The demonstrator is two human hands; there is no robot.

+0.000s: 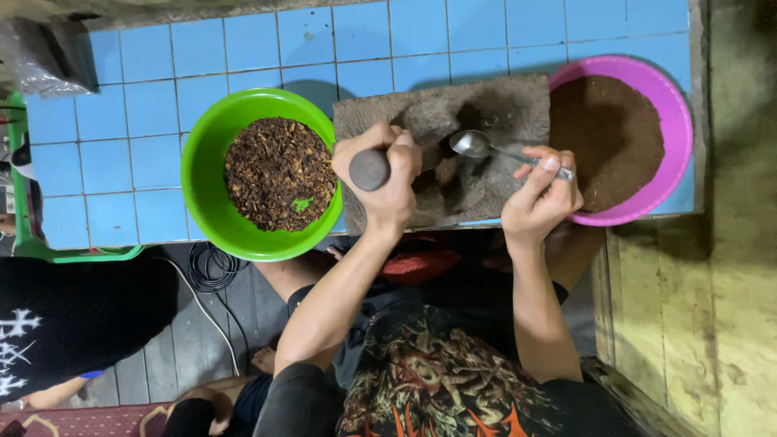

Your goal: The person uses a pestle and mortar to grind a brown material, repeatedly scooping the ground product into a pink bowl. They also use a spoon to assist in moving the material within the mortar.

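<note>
My left hand (390, 188) grips a grey stone pestle (369, 170) over the left part of a flat grey stone grinding slab (506, 105). My right hand (538, 202) holds a metal spoon (473, 144) by its handle, with the bowl of the spoon over the slab's hollowed middle. Some dark ground material lies in that hollow between my hands. Left of the slab is a green plastic bowl (198, 174) of coarse dark brown pieces (279, 174). To the slab's right, a pink bowl (678, 129) holds fine brown powder (611, 137).
Everything rests on a blue tiled counter (121, 121). A clear plastic bag (40, 57) lies at its top left, and a green plastic frame (20, 202) stands along its left edge. A person in black (73, 316) sits at lower left. A cable (210, 271) coils on the floor. Wooden boards (728, 283) stand at right.
</note>
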